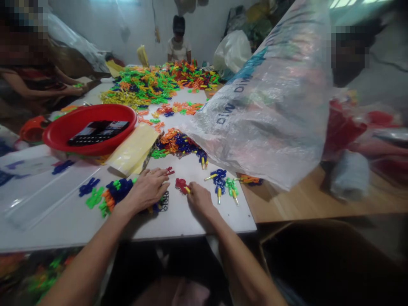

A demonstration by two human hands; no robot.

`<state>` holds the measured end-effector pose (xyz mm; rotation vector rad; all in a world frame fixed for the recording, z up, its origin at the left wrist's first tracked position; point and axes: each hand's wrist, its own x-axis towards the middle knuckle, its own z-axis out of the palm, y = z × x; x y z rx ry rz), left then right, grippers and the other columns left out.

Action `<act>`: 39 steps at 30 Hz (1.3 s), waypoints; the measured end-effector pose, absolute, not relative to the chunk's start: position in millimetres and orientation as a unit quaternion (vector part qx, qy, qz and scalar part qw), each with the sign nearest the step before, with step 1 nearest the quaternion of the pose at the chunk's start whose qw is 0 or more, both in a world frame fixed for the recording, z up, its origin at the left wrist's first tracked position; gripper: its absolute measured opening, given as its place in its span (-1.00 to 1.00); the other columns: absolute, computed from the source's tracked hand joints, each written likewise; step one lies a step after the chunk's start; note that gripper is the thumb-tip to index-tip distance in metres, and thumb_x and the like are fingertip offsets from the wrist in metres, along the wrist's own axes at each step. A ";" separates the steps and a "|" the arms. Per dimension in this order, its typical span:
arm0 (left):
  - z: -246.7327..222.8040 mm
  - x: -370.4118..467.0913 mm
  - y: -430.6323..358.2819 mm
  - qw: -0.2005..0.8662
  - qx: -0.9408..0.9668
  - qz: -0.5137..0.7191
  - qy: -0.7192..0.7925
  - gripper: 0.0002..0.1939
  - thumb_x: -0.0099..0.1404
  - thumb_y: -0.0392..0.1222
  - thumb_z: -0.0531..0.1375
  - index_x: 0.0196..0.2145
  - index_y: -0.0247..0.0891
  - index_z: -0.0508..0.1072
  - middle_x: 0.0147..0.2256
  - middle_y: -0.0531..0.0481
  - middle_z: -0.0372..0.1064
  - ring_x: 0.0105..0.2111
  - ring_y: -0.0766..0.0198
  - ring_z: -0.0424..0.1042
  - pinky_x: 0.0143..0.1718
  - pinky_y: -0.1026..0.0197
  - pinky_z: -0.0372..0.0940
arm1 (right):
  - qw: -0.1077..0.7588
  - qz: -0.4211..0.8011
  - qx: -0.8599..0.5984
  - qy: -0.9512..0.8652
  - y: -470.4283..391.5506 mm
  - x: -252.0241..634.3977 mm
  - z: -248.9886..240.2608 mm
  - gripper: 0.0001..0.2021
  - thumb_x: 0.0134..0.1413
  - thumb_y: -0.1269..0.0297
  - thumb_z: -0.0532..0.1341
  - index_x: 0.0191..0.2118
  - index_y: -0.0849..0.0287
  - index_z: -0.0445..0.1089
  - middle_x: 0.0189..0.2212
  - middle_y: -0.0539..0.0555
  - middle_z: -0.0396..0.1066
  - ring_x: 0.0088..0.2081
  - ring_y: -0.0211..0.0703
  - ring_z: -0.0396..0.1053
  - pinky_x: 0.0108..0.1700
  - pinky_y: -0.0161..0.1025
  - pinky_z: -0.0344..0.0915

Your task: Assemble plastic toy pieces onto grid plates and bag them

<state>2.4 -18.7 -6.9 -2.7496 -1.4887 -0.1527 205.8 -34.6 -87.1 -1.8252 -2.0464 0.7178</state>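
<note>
My left hand lies palm down on the white table, fingers stretched out, beside a pile of blue, green and orange plastic figures. At its fingertips is a small red plastic piece; whether they touch it I cannot tell. Pinched in my right hand is a red plastic figure with a yellow stick-like part, held just above or on the table. To the right lie a blue figure and a green figure with yellow, shiny-tipped sticks. A black-patterned piece is partly under my left hand.
A red basin stands at the left, beside a yellowish sheet. Heaped colourful figures cover the far table. A large translucent printed bag rises at the right. Other people sit at the left, far end and right.
</note>
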 end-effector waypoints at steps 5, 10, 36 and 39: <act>-10.8 1.9 -22.1 -0.002 -0.884 0.021 -0.468 -0.63 0.38 -0.24 -0.12 -0.44 -0.30 0.41 -0.39 -0.09 0.37 -0.33 0.19 0.38 -0.16 0.11 0.23 | 0.361 0.455 -0.503 -0.640 -49.9 178.5 -88.7 -0.74 0.01 0.31 0.17 -0.13 0.22 0.35 -0.49 -0.05 0.35 -0.47 -0.27 0.28 -0.41 -0.36 0.17; -13.7 1.6 -23.5 0.003 -0.884 0.010 -0.468 -0.62 0.39 -0.23 -0.11 -0.46 -0.30 0.41 -0.40 -0.07 0.34 -0.34 0.20 0.36 -0.16 0.10 0.22 | 0.366 0.514 -0.526 -0.571 -72.4 141.5 -116.9 -0.88 0.04 0.30 0.11 -0.45 0.19 0.32 -0.55 0.00 0.36 -0.51 -0.24 0.29 -0.45 -0.35 0.19; -15.6 -12.7 -24.4 -0.043 -0.885 -0.026 -0.462 -0.69 0.23 0.05 0.09 -0.36 -0.25 0.44 -0.27 -0.16 0.35 -0.19 0.03 0.37 -0.08 -0.02 0.26 | 0.010 0.035 -0.620 -0.784 -3.3 235.5 -91.9 -0.75 0.14 0.59 0.03 -0.16 0.38 0.41 -0.16 0.32 0.34 -0.06 0.04 0.24 -0.13 -0.14 0.28; -13.4 -12.6 -26.7 -0.040 -0.885 -0.018 -0.463 -0.64 0.25 0.11 0.09 -0.34 -0.25 0.46 -0.22 -0.19 0.37 -0.14 0.01 0.38 -0.04 -0.04 0.25 | 0.054 0.054 -0.506 -0.859 -30.7 216.0 -105.1 -0.81 0.15 0.55 0.09 -0.18 0.35 0.41 -0.17 0.27 0.36 -0.08 -0.01 0.24 -0.07 -0.14 0.27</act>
